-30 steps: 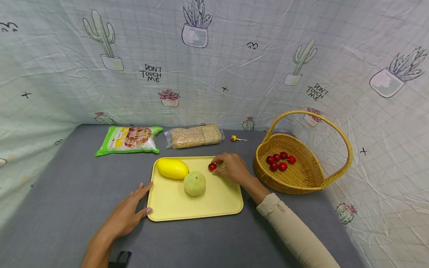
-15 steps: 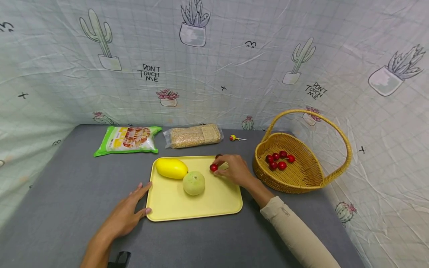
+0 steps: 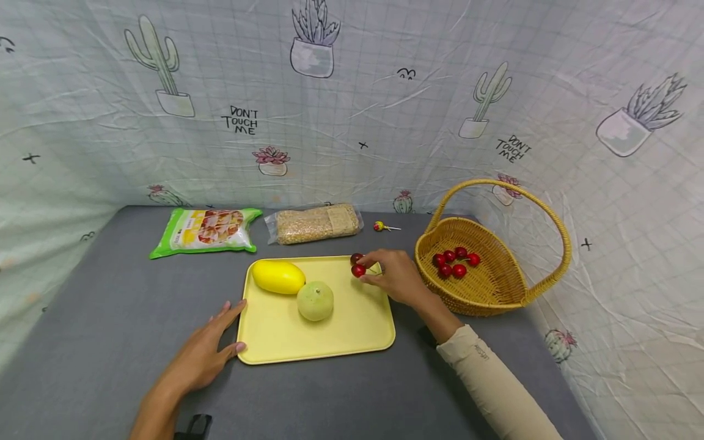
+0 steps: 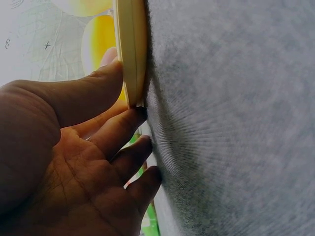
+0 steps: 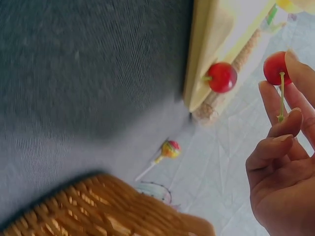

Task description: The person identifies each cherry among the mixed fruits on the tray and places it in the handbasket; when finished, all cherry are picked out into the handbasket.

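My right hand [image 3: 398, 278] pinches a red cherry [image 3: 359, 270] by thumb and fingertips, above the back right part of the yellow tray [image 3: 330, 339]. In the right wrist view the held cherry [image 5: 275, 68] shows its green stem hanging by the curled fingers. Another cherry [image 5: 222, 77] lies in the tray's corner, apart from the hand. My left hand [image 3: 203, 351] rests against the tray's left edge with fingers spread; the left wrist view shows the thumb [image 4: 93, 93] across its rim [image 4: 129, 54]. A yellow mango-shaped fruit [image 3: 278, 277] and a round pale-green fruit [image 3: 316, 300] lie on the tray.
To the right stands a wicker basket [image 3: 497, 290] with a tall handle and several cherries [image 3: 459, 271] inside. Behind the tray lie a green snack bag [image 3: 203, 231], a clear bag of grain [image 3: 316, 224] and a lollipop [image 3: 379, 226]. A patterned cloth hangs behind the table.
My right hand has shifted rightward over the tray with the pinched cherry, and the other cherry has come into view behind it. The left hand stays at the tray's edge.
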Available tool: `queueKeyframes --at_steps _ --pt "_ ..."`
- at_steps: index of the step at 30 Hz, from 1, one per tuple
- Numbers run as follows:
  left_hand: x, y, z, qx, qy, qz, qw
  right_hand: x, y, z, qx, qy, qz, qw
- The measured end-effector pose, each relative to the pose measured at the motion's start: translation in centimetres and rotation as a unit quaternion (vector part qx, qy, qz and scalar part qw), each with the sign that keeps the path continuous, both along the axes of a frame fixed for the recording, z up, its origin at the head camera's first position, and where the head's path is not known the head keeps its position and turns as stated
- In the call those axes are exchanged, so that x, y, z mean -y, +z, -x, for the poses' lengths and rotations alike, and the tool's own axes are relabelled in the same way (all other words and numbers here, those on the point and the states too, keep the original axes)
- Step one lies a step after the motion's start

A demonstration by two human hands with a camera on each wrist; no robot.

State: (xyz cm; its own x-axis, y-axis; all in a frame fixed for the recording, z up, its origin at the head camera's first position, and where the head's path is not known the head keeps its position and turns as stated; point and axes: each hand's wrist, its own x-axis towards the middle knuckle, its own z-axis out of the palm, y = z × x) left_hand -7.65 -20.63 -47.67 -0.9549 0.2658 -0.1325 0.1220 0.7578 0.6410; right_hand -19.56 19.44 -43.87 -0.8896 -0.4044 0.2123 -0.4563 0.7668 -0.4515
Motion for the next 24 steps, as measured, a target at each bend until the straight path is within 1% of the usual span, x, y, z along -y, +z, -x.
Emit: queueKeyframes --at_steps 4,11,18,21,24 --pt "0.0 0.0 0.0 -0.003 -0.001 0.001 1.0000 -0.6 0.6 -0.1 -0.012 -0.003 0.003 0.9999" --pt "0.0 0.1 0.1 0.003 -0.001 0.006 1.0000 -1.8 1.5 -0.4 -0.026 -0.009 0.028 0.9993" --pt "0.1 0.0 0.0 0.007 -0.001 0.002 1.0000 -3.0 2.4 -0.8 -0.042 -0.035 0.026 0.9982" --pt "0.1 -0.1 0.1 0.011 0.000 -0.002 0.9999 -3.7 2.7 -0.8 -0.039 -0.050 0.028 0.9976" --pt "0.1 -0.2 0.1 0.007 -0.001 0.000 1.0000 -4.3 2.9 -0.9 -0.033 -0.059 0.035 0.9971"
